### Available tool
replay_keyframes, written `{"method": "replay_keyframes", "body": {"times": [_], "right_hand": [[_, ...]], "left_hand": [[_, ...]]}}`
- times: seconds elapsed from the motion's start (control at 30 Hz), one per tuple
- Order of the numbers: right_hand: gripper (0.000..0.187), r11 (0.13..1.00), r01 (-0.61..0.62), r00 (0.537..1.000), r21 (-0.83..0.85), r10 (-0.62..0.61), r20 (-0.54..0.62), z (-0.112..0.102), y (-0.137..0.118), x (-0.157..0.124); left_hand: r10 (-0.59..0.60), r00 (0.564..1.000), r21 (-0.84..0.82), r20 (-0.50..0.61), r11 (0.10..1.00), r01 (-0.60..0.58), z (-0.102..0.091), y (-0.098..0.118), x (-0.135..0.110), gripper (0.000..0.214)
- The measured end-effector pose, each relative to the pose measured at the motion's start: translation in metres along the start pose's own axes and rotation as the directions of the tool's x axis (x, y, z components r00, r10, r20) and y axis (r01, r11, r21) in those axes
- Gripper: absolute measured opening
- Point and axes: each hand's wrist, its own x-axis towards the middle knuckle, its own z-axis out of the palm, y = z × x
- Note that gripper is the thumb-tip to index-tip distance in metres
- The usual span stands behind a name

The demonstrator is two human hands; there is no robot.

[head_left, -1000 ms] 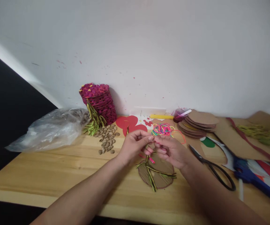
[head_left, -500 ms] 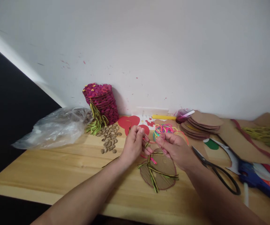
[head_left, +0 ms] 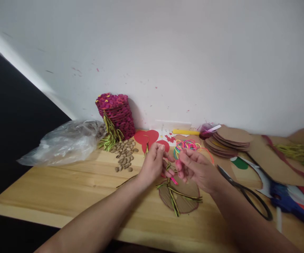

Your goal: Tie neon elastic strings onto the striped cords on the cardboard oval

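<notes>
My left hand is closed, its thumb and forefinger pinched on dark-and-yellow yarn. Facing it, my right hand is closed in a pinch around a thin pink cord, mostly hidden by the fingers. A bright pink cord end hangs below the left fingers. Under both hands lies a round brown cardboard piece with a dark edge. Black-and-yellow yarn strands spread across it. A tangle of neon cords sits just behind my hands.
Black-handled scissors and a blue glue gun lie at right, near stacked cardboard pieces. At left are brown shells or seeds, a plastic bag and a magenta heart-shaped box with a tassel. Red paper hearts lie behind.
My right fingers have turned and drawn in slightly toward the left hand, and the cord stretched between the hands shows less. The whole view has shifted a little.
</notes>
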Motion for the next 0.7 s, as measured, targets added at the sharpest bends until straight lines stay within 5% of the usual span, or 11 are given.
{"method": "replay_keyframes", "body": {"times": [0.23, 0.43, 0.7], "right_hand": [[0.030, 0.955, -0.120, 0.993, -0.270, 0.114, -0.038, 0.005, 0.003, -0.001], [0.031, 0.989, -0.058, 0.974, -0.137, 0.027, -0.223, -0.004, 0.001, 0.002], [0.031, 0.998, 0.045, 0.960, -0.049, -0.057, -0.273, -0.012, -0.003, 0.005]], "left_hand": [[0.061, 0.995, 0.115, 0.080, 0.991, -0.070, 0.001, -0.009, -0.005, 0.035], [-0.040, 0.984, 0.036, 0.171, 0.999, 0.034, -0.001, 0.002, -0.002, 0.039], [-0.204, 0.954, 0.059, 0.219, 0.979, 0.195, -0.001, 0.003, 0.001, 0.037]]}}
